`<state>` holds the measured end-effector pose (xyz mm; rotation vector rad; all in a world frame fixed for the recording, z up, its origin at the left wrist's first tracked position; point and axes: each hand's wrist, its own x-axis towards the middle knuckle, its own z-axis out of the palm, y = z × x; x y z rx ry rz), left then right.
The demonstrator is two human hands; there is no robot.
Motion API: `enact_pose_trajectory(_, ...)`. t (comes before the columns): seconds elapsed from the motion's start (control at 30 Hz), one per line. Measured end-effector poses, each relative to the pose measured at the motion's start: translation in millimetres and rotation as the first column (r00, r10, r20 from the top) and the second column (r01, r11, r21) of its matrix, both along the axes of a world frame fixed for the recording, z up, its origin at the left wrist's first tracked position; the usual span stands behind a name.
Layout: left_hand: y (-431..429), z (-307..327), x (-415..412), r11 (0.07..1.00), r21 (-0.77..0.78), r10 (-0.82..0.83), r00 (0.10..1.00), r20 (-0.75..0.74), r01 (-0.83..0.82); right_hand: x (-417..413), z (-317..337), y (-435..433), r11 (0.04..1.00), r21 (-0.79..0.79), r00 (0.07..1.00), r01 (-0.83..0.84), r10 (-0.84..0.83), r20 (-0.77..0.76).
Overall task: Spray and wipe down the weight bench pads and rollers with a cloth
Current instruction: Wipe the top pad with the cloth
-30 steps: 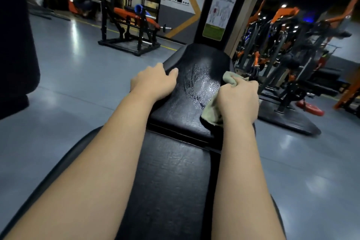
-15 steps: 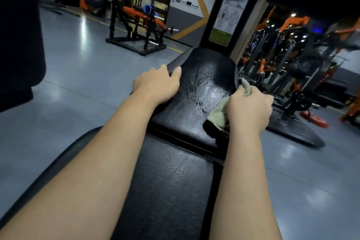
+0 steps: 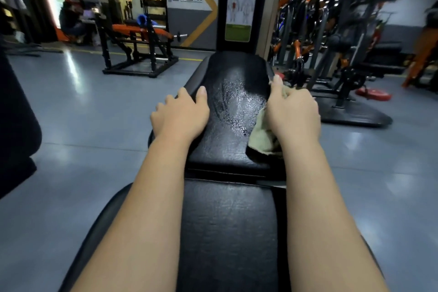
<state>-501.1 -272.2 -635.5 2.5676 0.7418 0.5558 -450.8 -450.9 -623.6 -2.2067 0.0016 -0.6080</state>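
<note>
The black bench has a far pad (image 3: 234,78) with a wet, glistening streak down its middle and a near pad (image 3: 227,232) below it. My left hand (image 3: 181,114) rests on the far pad's left edge, fingers bent over the side. On the pad's right edge my right hand (image 3: 292,111) presses a pale green cloth (image 3: 262,136), thumb stretched forward; part of the cloth hangs out beneath the palm. No spray bottle is in view.
Grey floor (image 3: 94,125) lies on both sides of the bench. A black upright post with an exercise chart (image 3: 240,5) stands right behind the far pad. Orange and black machines (image 3: 331,42) crowd the right; another bench rack (image 3: 139,50) stands back left, with a seated person (image 3: 71,21) beyond.
My right hand has slid the cloth forward along the far pad's right edge. The left hand has stayed on the left edge. The camera view has shifted a little.
</note>
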Motion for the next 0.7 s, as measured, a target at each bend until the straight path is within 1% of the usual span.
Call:
enact_pose_trajectory(0.03, -0.6, 0.0, -0.5, 1.000, 0.000, 0.000, 1.000, 0.001, 0.000, -1.3, -0.6, -3.5, 1.000, 0.012, 1.000, 0.016, -0.016, 0.013)
enact_pose_trajectory(0.13, 1.1, 0.3, 0.7, 1.000, 0.000, 0.003, 1.000, 0.001, -0.003, -1.0, -4.6, -11.5, 0.993, -0.065, 0.991, 0.103, -0.096, 0.092)
enact_pose_trajectory(0.2, 1.4, 0.2, 0.8, 1.000, 0.010, 0.001, 1.000, -0.006, -0.001, 1.2, -6.2, -11.3, 0.993, -0.067, 0.990, 0.096, -0.088, 0.107)
enact_pose_trajectory(0.33, 1.4, -2.0, -2.2, 1.000, 0.011, -0.003, 1.000, 0.004, 0.003, 12.0, -4.5, -20.7, 0.993, 0.117, 0.986, 0.001, -0.021, 0.168)
enact_pose_trajectory(0.37, 1.5, -2.4, -2.5, 1.000, 0.012, -0.007, 1.000, 0.003, 0.007, 12.8, -3.5, -25.4, 0.989, 0.149, 0.987, -0.005, -0.020, 0.161)
enact_pose_trajectory(0.43, 1.0, -1.7, -5.1, 1.000, 0.010, -0.011, 1.000, 0.009, 0.011, 10.8, -2.4, -29.4, 0.983, 0.185, 0.988, 0.007, -0.035, 0.149)
enact_pose_trajectory(0.47, 1.0, -1.5, -6.1, 1.000, 0.005, -0.011, 1.000, 0.012, 0.011, 10.0, -3.3, -29.2, 0.986, 0.168, 0.989, 0.002, -0.027, 0.145)
enact_pose_trajectory(0.53, -0.1, -0.3, -6.7, 1.000, -0.001, -0.015, 1.000, 0.016, 0.015, 2.2, -3.7, -22.9, 0.999, 0.048, 0.997, -0.005, 0.002, 0.076)
enact_pose_trajectory(0.6, -0.5, 1.0, -7.2, 1.000, -0.005, -0.017, 1.000, 0.020, 0.017, -9.3, -6.2, -10.1, 0.979, -0.201, 0.999, -0.024, 0.019, -0.026)
enact_pose_trajectory(0.63, -0.6, 1.3, -7.6, 1.000, -0.007, -0.015, 1.000, 0.020, 0.015, -14.1, -7.3, -3.9, 0.950, -0.313, 1.000, -0.018, 0.011, -0.023)
enact_pose_trajectory(0.67, -1.1, 2.0, -7.8, 1.000, -0.006, -0.013, 1.000, 0.017, 0.013, -17.7, -6.9, 0.0, 0.929, -0.371, 1.000, 0.008, -0.003, 0.014)
enact_pose_trajectory(0.7, -1.9, 2.2, -8.2, 1.000, -0.006, -0.012, 1.000, 0.015, 0.012, -21.3, -5.2, 0.8, 0.926, -0.377, 0.999, 0.029, -0.012, 0.049)
